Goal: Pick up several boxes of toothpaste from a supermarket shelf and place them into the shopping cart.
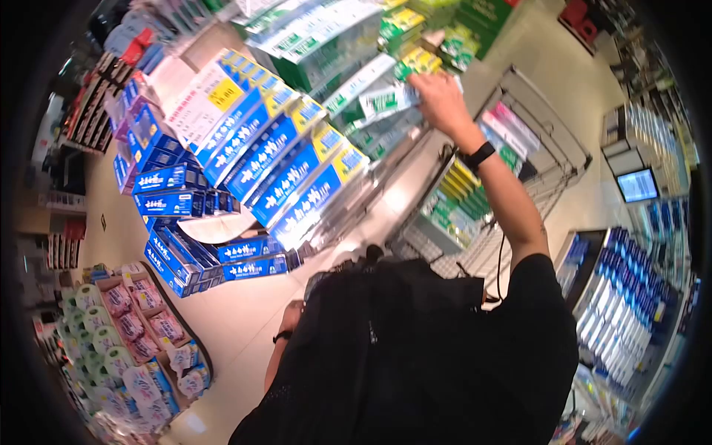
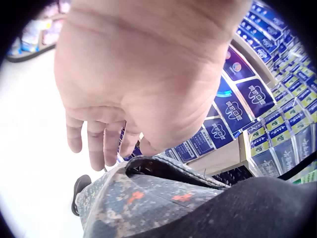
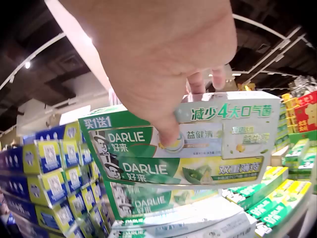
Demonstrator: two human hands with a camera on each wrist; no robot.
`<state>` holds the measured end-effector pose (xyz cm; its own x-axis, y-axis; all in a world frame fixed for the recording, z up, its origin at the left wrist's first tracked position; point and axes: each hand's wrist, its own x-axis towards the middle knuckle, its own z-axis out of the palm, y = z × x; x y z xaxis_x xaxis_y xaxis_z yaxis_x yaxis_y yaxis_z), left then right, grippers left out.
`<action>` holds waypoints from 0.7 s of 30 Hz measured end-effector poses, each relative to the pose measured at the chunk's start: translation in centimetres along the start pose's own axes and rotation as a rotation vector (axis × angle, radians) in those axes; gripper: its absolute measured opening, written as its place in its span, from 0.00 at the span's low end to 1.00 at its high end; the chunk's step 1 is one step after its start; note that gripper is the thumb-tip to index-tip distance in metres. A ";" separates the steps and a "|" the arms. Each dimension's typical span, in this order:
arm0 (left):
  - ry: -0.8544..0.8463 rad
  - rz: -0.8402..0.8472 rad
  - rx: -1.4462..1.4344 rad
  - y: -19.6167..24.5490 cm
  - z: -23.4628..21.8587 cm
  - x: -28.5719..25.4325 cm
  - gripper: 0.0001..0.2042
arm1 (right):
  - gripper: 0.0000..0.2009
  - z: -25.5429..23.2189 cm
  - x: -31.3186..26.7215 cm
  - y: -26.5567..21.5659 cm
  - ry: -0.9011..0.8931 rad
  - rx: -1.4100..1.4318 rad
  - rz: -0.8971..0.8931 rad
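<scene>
In the right wrist view my right hand grips a green and white DARLIE toothpaste pack from above, thumb on its front face and fingers behind the top edge. More packs of the same kind lie directly under it. The head view has this hand at the top of the stack, over the pack's end. My left hand hangs low beside patterned trousers, its fingers loosely bent and holding nothing.
Blue toothpaste boxes with a price sign are stacked left of the green ones. A wire cart holding boxes stands at the right. Pink and green packs fill a low display at lower left.
</scene>
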<state>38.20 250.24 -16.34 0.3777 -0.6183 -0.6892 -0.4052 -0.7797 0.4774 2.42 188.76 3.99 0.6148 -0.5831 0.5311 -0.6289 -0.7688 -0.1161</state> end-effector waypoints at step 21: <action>-0.134 -0.054 -0.077 3.5 -4.6 13.2 0.26 | 0.34 2.9 -32.0 5.1 -0.631 0.441 1.055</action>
<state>45.57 238.87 -21.29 0.2806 -0.5609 -0.7788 -0.3201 -0.8197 0.4750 -19.14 202.73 -16.02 0.1159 -0.8835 -0.4538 -0.8083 0.1816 -0.5600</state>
